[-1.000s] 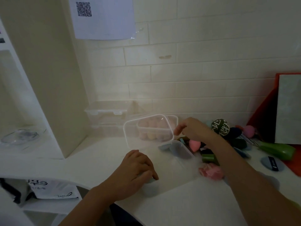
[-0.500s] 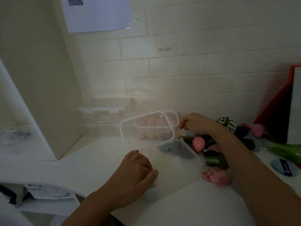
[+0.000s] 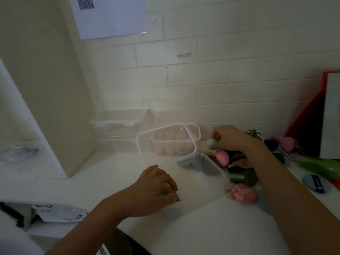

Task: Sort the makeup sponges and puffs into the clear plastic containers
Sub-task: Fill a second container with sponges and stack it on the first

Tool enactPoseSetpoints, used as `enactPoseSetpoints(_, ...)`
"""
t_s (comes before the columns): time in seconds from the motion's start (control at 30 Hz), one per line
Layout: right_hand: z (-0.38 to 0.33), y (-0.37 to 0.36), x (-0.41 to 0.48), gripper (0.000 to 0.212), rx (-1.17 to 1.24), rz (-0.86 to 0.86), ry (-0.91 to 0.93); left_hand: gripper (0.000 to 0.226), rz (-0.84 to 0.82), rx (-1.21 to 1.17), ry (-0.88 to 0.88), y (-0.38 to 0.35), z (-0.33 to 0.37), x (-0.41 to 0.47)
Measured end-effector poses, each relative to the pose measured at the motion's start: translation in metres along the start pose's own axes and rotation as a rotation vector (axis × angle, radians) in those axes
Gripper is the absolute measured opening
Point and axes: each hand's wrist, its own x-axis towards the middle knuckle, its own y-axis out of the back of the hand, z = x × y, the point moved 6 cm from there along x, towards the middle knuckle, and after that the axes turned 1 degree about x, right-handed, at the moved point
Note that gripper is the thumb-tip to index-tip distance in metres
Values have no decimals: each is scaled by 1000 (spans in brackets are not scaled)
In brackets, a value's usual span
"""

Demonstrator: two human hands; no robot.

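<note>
"Pinching the teal sponge (image 3: 211, 143) in my right hand (image 3: 233, 142), fingertips on its rounded end, just above the loose pile beside the wall."

"How will it handle?"

"I'd judge it very light, soft and springy. It should squash under a hard pinch and bounce if dropped, so I want a gentle hold across its widest part. It doesn't look slippery or fragile."

"Where does it belong?"

"Probably the open container (image 3: 219, 183) near me, where blue-grey sponges (image 3: 198, 162) lie at the far end. The box behind it (image 3: 196, 129) holds pink and peach ones, with a lid (image 3: 145, 150) leaning against its front."

"And your left hand (image 3: 156, 188)?"

"Its fingers are curled down at the container's near corner, over a pale blue shape (image 3: 172, 210). I cannot tell whether they hold it or only rest there."

"What else is close?"

"A pink sponge (image 3: 222, 158) under my right hand, and a marbled pink one (image 3: 241, 194) beside the container."
</note>
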Motion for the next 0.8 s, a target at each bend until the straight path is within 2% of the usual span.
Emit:
enactPoseSetpoints(0.17, -32, 34, -22, 30, 210, 136, 133, 36, 55, 34, 19, 1, -1, 1)
enactPoseSetpoints(0.3, -81, 28, -55, 34, 353, -88, 264, 40, 79, 80, 21, 3, 2, 2)
enactPoseSetpoints(0.4, -107, 1, -71, 26, 255, -213, 278, 42, 73, 95, 31, 3, 2, 2)
enactPoseSetpoints(0.47, -121, -18, -76, 26, 157, -261, 306, 56, 76, 131, 33, 2, 0, 3)
enactPoseSetpoints(0.53, -131, -35, -76, 29, 0, -271, 285, 70, 80, 182, 25, 0, -1, 5)
enactPoseSetpoints(0.6, -133, -50, -70, 24, -198, -253, 216, 73, 64, 177, 49, -2, -4, 6)
enactPoseSetpoints(0.67, -134, -61, -58, 23, -352, -258, 179, 68, 51, 129, 67, -2, -1, 5)
enactPoseSetpoints(0.77, -130, -70, -44, 33, -373, -403, 126, 27, 83, 54, 87, 3, 2, 4)
enactPoseSetpoints(0.8, -129, -71, -42, 35, -327, -429, 117, 20, 92, 41, 92, 4, 2, 4)
